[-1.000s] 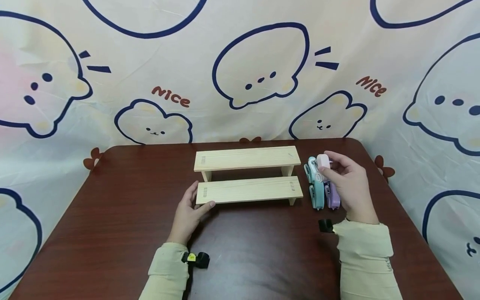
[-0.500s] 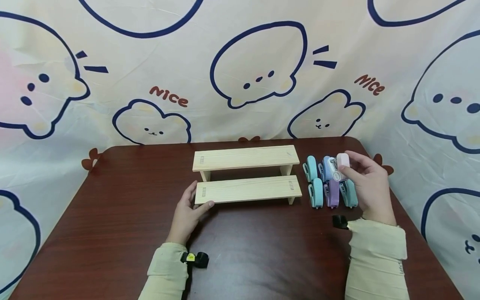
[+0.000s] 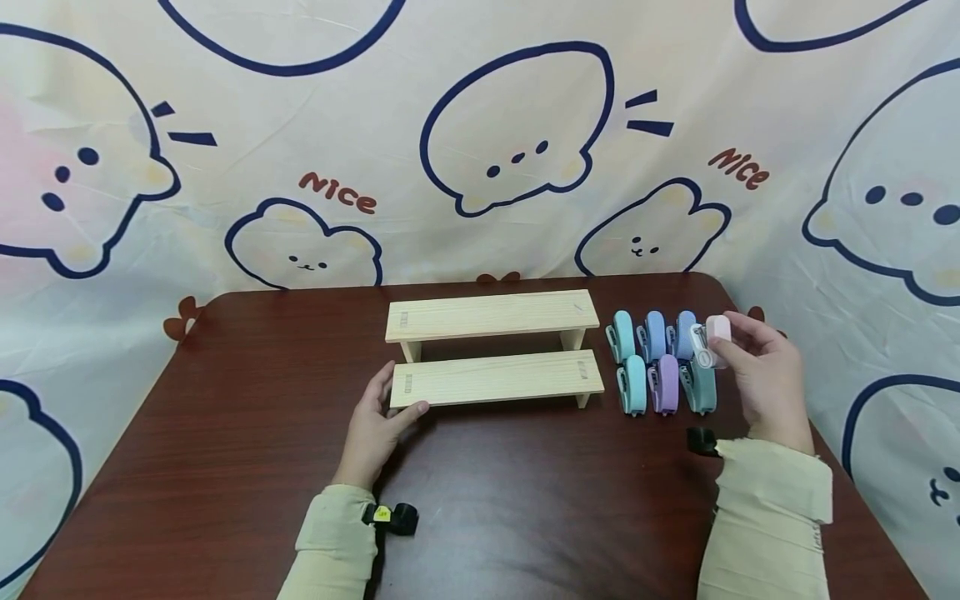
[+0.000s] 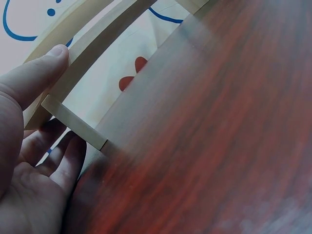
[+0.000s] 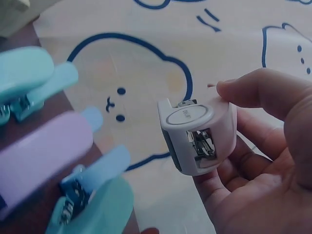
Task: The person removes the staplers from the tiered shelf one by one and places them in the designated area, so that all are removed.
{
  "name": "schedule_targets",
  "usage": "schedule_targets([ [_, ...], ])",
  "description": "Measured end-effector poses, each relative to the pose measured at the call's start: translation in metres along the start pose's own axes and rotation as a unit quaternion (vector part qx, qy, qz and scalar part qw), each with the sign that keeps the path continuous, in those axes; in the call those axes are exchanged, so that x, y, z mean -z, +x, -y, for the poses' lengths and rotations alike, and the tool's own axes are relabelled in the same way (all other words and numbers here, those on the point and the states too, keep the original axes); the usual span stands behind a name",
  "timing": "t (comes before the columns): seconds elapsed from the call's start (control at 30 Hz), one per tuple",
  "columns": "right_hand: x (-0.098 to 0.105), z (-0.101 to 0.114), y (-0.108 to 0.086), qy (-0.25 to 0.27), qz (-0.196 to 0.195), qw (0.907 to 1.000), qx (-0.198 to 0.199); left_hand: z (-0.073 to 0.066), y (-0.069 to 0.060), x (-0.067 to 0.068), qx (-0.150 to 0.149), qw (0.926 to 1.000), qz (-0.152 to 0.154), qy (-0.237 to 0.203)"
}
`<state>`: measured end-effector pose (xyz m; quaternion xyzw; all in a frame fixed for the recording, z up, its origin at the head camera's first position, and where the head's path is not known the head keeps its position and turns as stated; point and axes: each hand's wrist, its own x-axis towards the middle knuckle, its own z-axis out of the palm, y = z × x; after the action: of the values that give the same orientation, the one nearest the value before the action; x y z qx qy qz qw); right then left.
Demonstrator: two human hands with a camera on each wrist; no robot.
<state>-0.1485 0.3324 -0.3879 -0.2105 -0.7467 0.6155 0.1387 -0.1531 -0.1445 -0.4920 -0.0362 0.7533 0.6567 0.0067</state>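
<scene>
At the end of the front wooden shelf [image 3: 495, 379], my left hand [image 3: 378, 425] holds on, thumb on the board and fingers curled around beside its leg [image 4: 73, 122]. My right hand [image 3: 768, 375] pinches a small white-and-pink stapler [image 5: 197, 136] between thumb and fingers. This stapler is at the right end of the small staplers and partly covers them in the head view. Those stand in two rows: a teal one [image 3: 621, 336] and two blue ones [image 3: 655, 335] behind, then a teal one [image 3: 633, 386], a purple one [image 3: 664, 385] and another teal one [image 3: 700, 388] in front.
Behind the front shelf stands a second wooden shelf [image 3: 491, 317] on short legs. Both rest on a dark brown table [image 3: 247, 417]. A cloth [image 3: 517, 242] printed with cartoon faces hangs around the table's back and sides.
My right hand has moved rightward with the white-and-pink stapler, bringing the staplers it covered into view. My left hand stays on the front shelf's end.
</scene>
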Motion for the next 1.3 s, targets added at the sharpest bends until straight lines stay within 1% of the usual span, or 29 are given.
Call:
schedule_targets([
  [0.17,0.01,-0.01,0.009,0.012,-0.016,0.9995,-0.026,0.0,0.0,0.0,-0.003,1.0,-0.002,0.003],
  [0.33,0.023,-0.018,0.014,0.036,-0.03,0.9981,-0.041,-0.002,-0.001,0.0,0.0,1.0,-0.001,0.0],
  [0.53,0.036,-0.029,0.019,0.05,-0.046,0.996,-0.058,-0.004,-0.001,0.0,-0.001,1.0,0.0,-0.003],
  [0.7,0.043,-0.038,0.022,0.071,-0.042,0.9946,-0.062,-0.002,0.0,-0.001,0.001,1.0,-0.004,0.003],
  [0.77,0.045,-0.042,0.024,0.069,-0.037,0.9947,-0.067,-0.001,0.0,-0.001,0.002,1.0,-0.005,0.006],
  [1.03,0.044,-0.055,0.029,0.008,-0.017,0.9963,-0.084,-0.001,-0.001,-0.001,0.004,1.0,-0.003,0.007],
  [1.3,0.038,-0.063,0.032,-0.051,0.003,0.9934,-0.103,0.0,-0.001,0.0,-0.001,1.0,-0.003,0.004],
])
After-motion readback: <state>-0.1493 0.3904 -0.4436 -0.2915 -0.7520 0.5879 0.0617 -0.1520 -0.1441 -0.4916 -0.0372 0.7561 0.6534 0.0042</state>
